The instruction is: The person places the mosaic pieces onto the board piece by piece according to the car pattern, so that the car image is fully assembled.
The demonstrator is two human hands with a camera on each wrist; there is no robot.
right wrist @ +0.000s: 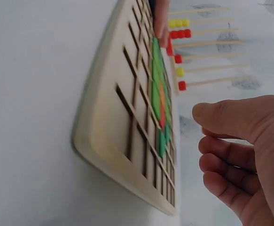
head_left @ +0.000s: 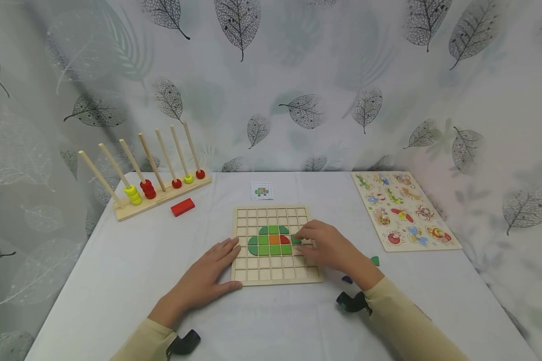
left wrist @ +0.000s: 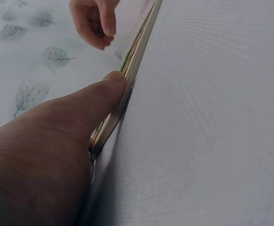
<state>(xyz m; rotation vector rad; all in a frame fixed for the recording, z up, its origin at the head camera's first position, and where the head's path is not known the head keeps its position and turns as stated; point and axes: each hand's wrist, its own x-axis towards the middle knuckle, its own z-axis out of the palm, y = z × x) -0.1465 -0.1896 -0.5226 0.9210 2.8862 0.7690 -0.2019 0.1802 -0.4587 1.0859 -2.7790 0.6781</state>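
A wooden grid board [head_left: 277, 273] lies on the table with green, orange and red tiles [head_left: 264, 239] set in its middle squares. My left hand [head_left: 203, 276] rests flat along the board's left side, fingers extended over its edge; in the left wrist view the thumb [left wrist: 106, 92] lies against the rim. Above the board's right part hovers my right hand [head_left: 327, 245], fingers loosely bent and apart from the thumb. Just by those fingertips a dark green tile [head_left: 295, 239] sits in the grid. The right wrist view shows nothing between thumb and fingers [right wrist: 226, 155].
Behind the board lies a small pattern card [head_left: 262, 191]. A peg abacus [head_left: 162, 193] with red and yellow beads stands at back left, a red block [head_left: 182, 207] before it. An animal puzzle board [head_left: 404, 210] is at right. Beside my right forearm lie a green piece [head_left: 375, 260] and a dark blue piece [head_left: 347, 279].
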